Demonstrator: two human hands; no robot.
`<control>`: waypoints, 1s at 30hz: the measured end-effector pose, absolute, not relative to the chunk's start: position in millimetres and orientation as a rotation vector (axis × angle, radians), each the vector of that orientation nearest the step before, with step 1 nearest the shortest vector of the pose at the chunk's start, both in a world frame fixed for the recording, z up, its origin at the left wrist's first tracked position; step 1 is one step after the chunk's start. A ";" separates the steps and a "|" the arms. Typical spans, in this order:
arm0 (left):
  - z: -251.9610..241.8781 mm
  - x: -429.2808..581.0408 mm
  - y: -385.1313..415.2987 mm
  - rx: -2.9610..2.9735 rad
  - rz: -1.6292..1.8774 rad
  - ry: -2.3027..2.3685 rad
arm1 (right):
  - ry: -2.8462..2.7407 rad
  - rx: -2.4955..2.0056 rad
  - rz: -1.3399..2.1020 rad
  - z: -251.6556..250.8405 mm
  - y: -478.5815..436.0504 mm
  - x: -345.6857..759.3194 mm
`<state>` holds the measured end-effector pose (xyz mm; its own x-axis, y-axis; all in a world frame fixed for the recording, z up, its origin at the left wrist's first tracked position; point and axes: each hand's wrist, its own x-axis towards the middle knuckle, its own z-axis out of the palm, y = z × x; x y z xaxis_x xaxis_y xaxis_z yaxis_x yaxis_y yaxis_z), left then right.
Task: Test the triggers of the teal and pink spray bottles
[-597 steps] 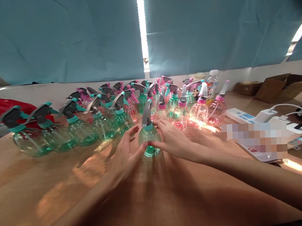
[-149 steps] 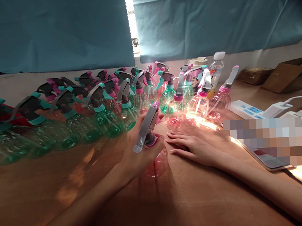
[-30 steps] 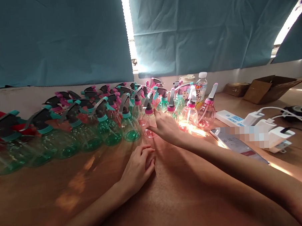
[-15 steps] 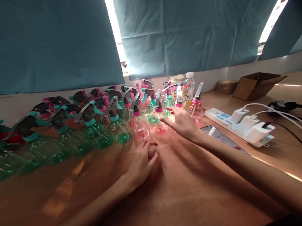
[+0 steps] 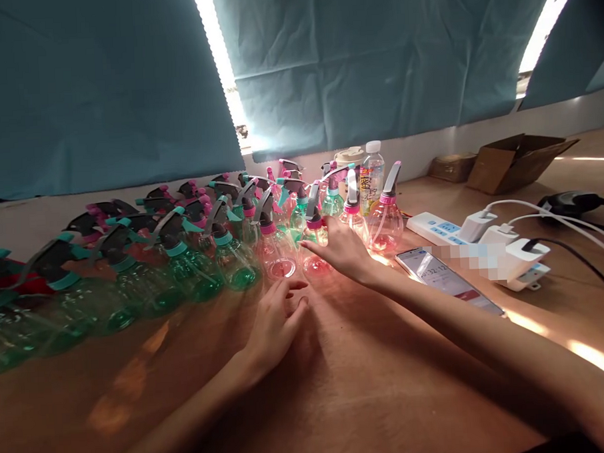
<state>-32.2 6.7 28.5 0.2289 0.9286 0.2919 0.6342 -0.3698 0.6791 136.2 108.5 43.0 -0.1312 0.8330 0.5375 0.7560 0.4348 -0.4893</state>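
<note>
My left hand (image 5: pixel 277 321) rests on the tabletop just in front of the spray bottles, fingers apart and loosely bent, holding nothing. Beside it stands a clear pink spray bottle (image 5: pixel 278 254) with a grey trigger head. My right hand (image 5: pixel 346 251) is at another pink spray bottle (image 5: pixel 313 263), thumb stretched across its front and index finger by its neck. The thumb and index finger are spread; the other fingers are mostly hidden, and firm contact is not visible. Two more pink-collared spray bottles, one partly behind my right hand and one farther right (image 5: pixel 386 223), stand upright.
Several green spray bottles (image 5: pixel 194 271) line the left side, with more behind. A drink bottle (image 5: pixel 374 173) and lidded cup (image 5: pixel 349 159) stand at the back. To the right lie a phone (image 5: pixel 449 283), a power strip (image 5: pixel 432 229) with plugs and cables, and an open cardboard box (image 5: pixel 494 168).
My right hand has moved left, from beside the bottles on the right to the pink spray bottle near the middle. My left hand stays on the table; the view has shifted slightly.
</note>
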 end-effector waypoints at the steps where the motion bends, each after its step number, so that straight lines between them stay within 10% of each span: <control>1: 30.1 -32.5 6.7 2.077 0.960 1.442 | -1.907 -1.331 0.111 41.8 103.0 137.5; 30: 76.8 -42.7 11.1 1.890 1.341 1.190 | -2.165 -0.661 0.164 -15.8 13.7 114.8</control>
